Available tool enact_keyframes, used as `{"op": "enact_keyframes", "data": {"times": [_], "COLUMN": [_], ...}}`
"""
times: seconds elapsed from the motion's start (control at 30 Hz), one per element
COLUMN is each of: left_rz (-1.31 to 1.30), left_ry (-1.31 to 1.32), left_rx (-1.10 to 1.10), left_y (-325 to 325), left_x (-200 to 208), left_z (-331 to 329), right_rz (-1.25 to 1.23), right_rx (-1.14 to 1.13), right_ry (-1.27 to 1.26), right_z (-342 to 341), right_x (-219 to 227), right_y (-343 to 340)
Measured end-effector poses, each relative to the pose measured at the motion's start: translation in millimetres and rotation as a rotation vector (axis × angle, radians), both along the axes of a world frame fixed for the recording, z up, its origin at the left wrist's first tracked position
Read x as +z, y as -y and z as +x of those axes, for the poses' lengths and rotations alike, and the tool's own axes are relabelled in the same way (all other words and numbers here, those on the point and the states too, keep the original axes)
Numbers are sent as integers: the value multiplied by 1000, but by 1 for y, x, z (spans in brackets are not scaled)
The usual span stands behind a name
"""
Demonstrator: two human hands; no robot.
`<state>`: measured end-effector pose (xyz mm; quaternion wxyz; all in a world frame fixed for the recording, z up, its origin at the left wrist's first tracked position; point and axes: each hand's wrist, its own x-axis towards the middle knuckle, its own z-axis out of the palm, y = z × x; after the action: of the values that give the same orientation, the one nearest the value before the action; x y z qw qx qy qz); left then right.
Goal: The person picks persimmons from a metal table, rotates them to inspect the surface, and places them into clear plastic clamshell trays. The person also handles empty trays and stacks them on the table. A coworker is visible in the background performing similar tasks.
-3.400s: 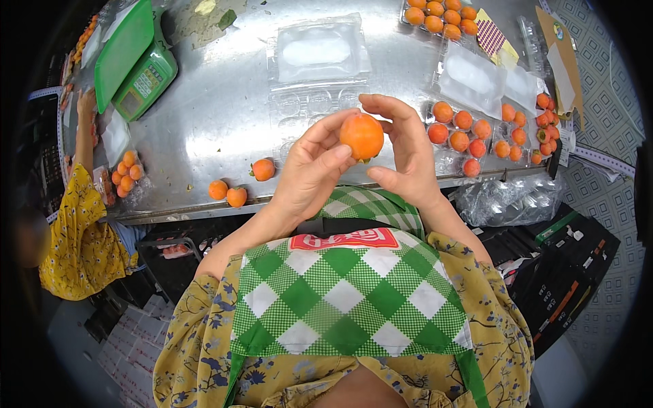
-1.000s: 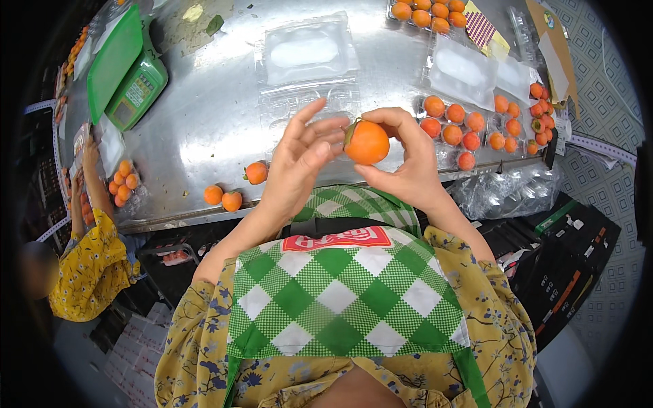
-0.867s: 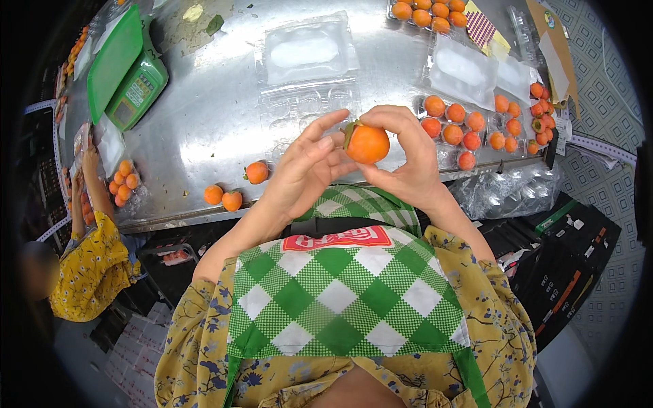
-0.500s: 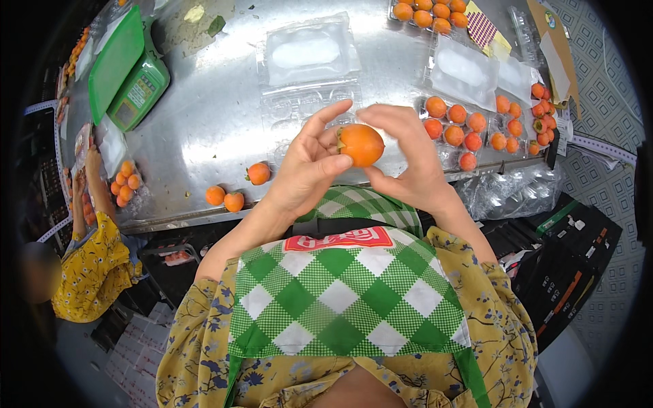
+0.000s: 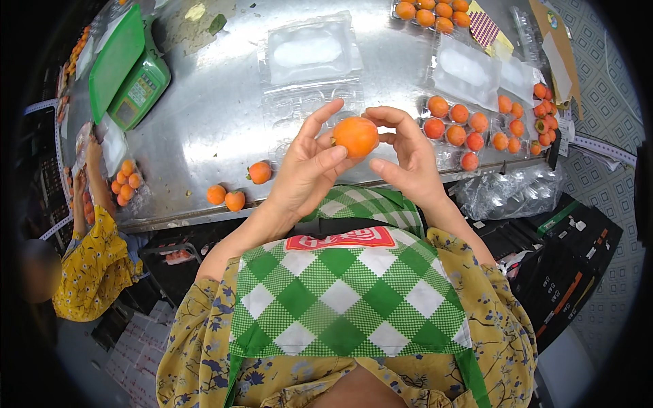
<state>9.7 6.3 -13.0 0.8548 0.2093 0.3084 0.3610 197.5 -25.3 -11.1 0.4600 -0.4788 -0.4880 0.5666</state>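
Note:
My left hand [image 5: 309, 162] holds an orange persimmon [image 5: 356, 137] over the table's near edge, its thumb and fingertips around the fruit's left side. My right hand [image 5: 413, 162] is cupped open at the fruit's right, thumb and fingers apart. Its fingertips come close to the persimmon; whether they touch it I cannot tell. Just beyond my hands lies a clear plastic tray with molded cups [image 5: 292, 112], partly hidden by them. A single persimmon [image 5: 259, 173] rests left of my left wrist, and two more persimmons [image 5: 225, 197] sit near the edge.
Several filled trays of persimmons [image 5: 456, 134] stand at the right. White-padded clear packages [image 5: 306, 51] lie on the metal table [image 5: 204, 102]. A green scale [image 5: 136, 92] is at the left. Beyond it, a co-worker in a yellow sleeve [image 5: 102, 238] handles fruit. Black crates [image 5: 578, 251] stand lower right.
The persimmon has turned in my left hand, so its leafy cap shows less, and it has risen slightly. My right hand's thumb and fingers have shifted beside it.

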Motion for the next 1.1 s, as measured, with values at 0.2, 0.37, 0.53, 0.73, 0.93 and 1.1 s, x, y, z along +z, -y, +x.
{"op": "enact_keyframes", "data": {"times": [0.2,0.37,0.53,0.73,0.93,1.1], "left_rz": [-52,-127,-130,-91,-74,73], "left_ry": [34,98,118,102,124,-271], "left_rx": [-24,-24,-14,35,99,156], "left_y": [-1,-2,-3,-1,3,9], "left_x": [4,3,-4,-6,-14,-27], "left_z": [1,0,-3,-15,-30,-76], "right_rz": [81,136,220,202,48,-230], "right_rx": [37,13,55,123,225,242], "right_ry": [91,233,350,295,5,-313], "right_z": [-8,-12,-18,-29,-40,-41], "right_x": [0,2,7,2,-14,-36], "right_y": [-9,-14,-20,-29,-39,-50]}}
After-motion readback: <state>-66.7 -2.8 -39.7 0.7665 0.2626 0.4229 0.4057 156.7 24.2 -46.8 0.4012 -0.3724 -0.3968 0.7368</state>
